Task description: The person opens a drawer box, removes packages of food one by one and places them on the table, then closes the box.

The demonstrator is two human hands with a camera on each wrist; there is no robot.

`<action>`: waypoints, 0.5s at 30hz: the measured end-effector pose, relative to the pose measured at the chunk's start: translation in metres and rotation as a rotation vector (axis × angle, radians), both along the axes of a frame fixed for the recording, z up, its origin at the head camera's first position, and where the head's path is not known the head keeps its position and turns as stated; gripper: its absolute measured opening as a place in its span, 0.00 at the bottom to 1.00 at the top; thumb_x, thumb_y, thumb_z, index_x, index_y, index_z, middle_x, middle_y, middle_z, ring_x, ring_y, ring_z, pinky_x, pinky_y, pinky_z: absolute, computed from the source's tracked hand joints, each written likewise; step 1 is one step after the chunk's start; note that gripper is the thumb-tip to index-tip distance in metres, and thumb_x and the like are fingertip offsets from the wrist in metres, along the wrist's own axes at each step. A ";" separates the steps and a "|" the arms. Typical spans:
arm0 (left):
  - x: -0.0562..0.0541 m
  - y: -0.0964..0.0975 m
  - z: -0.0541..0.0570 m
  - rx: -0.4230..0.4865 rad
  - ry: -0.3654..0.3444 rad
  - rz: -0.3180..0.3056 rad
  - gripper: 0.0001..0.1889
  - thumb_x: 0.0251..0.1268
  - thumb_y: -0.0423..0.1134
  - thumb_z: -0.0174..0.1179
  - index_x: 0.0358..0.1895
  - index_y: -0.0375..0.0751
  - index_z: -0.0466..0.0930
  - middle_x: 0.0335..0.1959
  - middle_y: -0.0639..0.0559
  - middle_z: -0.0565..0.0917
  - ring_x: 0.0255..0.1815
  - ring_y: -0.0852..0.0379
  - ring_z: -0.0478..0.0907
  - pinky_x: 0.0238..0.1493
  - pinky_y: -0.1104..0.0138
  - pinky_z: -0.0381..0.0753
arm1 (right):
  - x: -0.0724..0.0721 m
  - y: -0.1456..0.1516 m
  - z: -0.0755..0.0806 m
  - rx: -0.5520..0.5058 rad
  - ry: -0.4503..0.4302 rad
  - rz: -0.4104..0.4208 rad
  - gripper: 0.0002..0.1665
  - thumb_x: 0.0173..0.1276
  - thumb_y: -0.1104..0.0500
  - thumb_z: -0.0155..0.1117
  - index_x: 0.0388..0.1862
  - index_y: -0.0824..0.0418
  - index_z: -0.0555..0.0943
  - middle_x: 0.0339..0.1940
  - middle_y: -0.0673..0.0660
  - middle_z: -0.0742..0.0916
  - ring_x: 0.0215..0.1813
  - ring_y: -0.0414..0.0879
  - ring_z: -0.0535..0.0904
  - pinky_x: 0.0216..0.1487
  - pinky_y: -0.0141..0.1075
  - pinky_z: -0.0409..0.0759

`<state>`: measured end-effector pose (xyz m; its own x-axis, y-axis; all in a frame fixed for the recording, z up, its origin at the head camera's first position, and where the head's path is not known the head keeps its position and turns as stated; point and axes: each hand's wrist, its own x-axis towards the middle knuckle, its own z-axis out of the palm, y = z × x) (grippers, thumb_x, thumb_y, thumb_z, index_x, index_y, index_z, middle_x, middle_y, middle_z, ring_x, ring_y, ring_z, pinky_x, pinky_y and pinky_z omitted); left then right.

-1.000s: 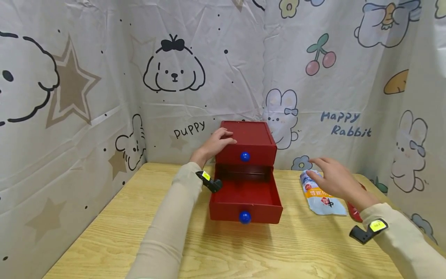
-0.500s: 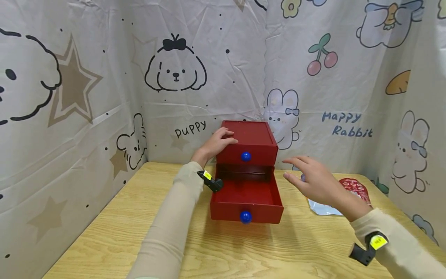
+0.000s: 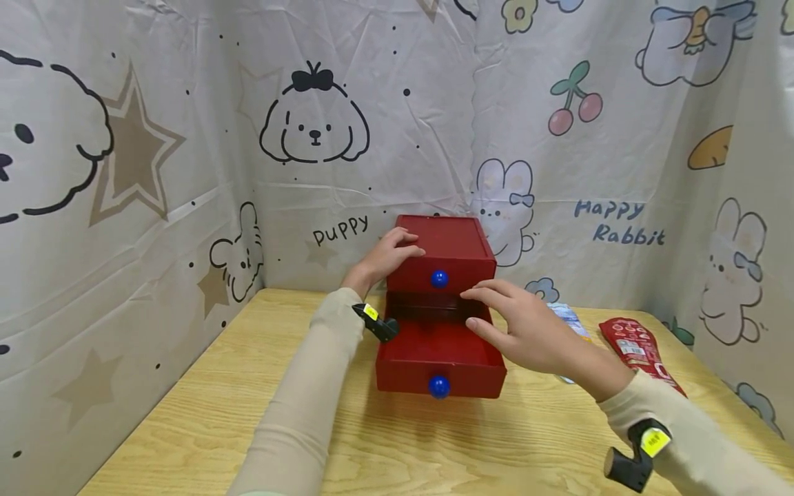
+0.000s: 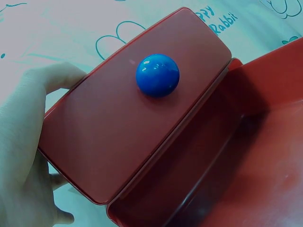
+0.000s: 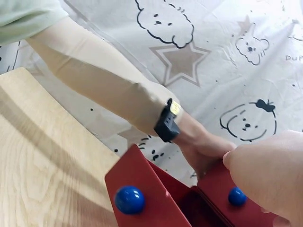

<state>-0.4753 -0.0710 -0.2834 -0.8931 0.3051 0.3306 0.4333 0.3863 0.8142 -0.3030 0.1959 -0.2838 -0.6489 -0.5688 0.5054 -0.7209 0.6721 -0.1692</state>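
A small red drawer cabinet (image 3: 443, 238) with blue round knobs stands on the table, its lower drawer (image 3: 409, 377) pulled out. No contents show in the visible part of that drawer. My left hand (image 3: 384, 256) holds the cabinet's upper left edge; in the left wrist view its thumb (image 4: 66, 76) lies over the top edge and other fingers go down the side. My right hand (image 3: 527, 331) hovers at the drawer's right side, fingers extended and slightly bent, thumb apart, nothing between them. It covers part of the drawer's right wall.
Right of the cabinet lie a blue-and-white pouch (image 3: 569, 318), partly behind my right hand, and a red pouch (image 3: 639, 348). A printed cloth (image 3: 310, 193) hangs behind and beside the wooden table (image 3: 248, 393).
My right hand has moved left from above the blue-and-white pouch to the open drawer, uncovering the red pouch. My left hand stays on the cabinet.
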 end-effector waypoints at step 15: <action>0.019 0.002 0.007 -0.033 0.034 0.026 0.27 0.72 0.45 0.60 0.68 0.34 0.76 0.72 0.42 0.69 0.74 0.46 0.62 0.74 0.54 0.60 | 0.012 -0.033 -0.001 0.068 -0.023 0.084 0.25 0.74 0.48 0.67 0.67 0.51 0.81 0.67 0.53 0.79 0.66 0.52 0.75 0.63 0.54 0.77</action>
<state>-0.4565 -0.0693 -0.2762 -0.8894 0.2930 0.3509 0.4498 0.4245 0.7858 -0.2910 0.1626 -0.2844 -0.6082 -0.6544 0.4492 -0.7719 0.6196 -0.1423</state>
